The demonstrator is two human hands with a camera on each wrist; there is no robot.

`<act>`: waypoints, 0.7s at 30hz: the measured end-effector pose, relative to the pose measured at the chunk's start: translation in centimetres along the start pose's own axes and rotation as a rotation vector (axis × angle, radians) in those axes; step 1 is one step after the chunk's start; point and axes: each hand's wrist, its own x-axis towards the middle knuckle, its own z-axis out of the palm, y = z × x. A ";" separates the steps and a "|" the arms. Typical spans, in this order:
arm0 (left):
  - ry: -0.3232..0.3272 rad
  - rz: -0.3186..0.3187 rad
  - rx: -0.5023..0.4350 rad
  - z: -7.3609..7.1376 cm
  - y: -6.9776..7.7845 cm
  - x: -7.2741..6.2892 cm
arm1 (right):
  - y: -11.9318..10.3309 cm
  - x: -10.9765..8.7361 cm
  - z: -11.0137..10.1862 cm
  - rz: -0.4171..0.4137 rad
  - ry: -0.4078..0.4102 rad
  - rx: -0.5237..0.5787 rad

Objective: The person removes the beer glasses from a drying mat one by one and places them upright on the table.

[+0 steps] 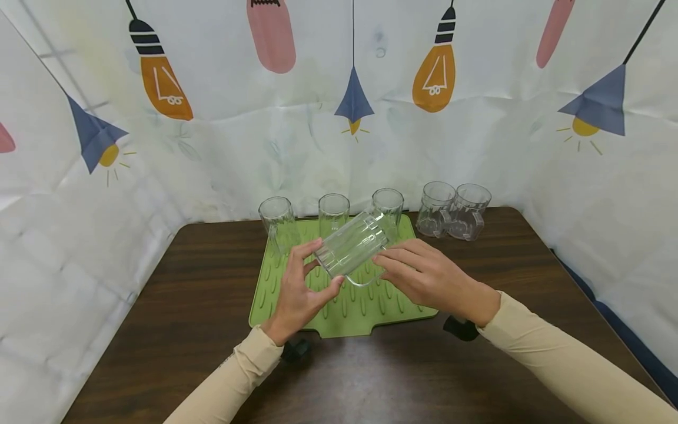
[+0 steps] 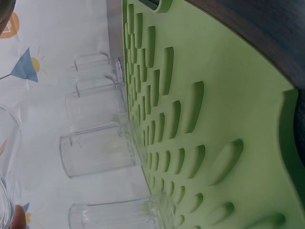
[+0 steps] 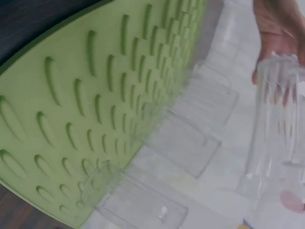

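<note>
In the head view a clear glass mug (image 1: 354, 244) is held tilted above the green drying mat (image 1: 344, 321), with its handle on the lower side. My left hand (image 1: 302, 288) grips its left end between thumb and fingers. The fingers of my right hand (image 1: 418, 271) are bent at its right end, beside the handle; the thumb there is hidden. In the right wrist view the left hand (image 3: 279, 40) holds one end of the same mug (image 3: 276, 124). The left wrist view catches only part of the mug (image 2: 7, 162) at its edge.
Three glass mugs stand along the mat's back edge: left (image 1: 278, 221), middle (image 1: 333, 209) and right (image 1: 388, 203). Two more mugs (image 1: 436, 206) (image 1: 469, 212) stand on the dark wooden table (image 1: 185, 330) right of the mat. Behind hangs a patterned cloth (image 1: 228, 153).
</note>
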 end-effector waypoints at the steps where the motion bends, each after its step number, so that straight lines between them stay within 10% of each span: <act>1: 0.001 0.001 -0.001 0.0 0.0 0.0 | 0.1 0.0 -0.1 0.015 0.021 0.013; 11: 0.010 0.005 0.002 -0.3 0.2 0.5 | 0.5 -0.7 -0.4 0.242 0.228 0.172; 21: 0.007 0.021 -0.005 -0.6 0.2 0.8 | -0.6 -2.8 0.2 0.708 0.273 0.450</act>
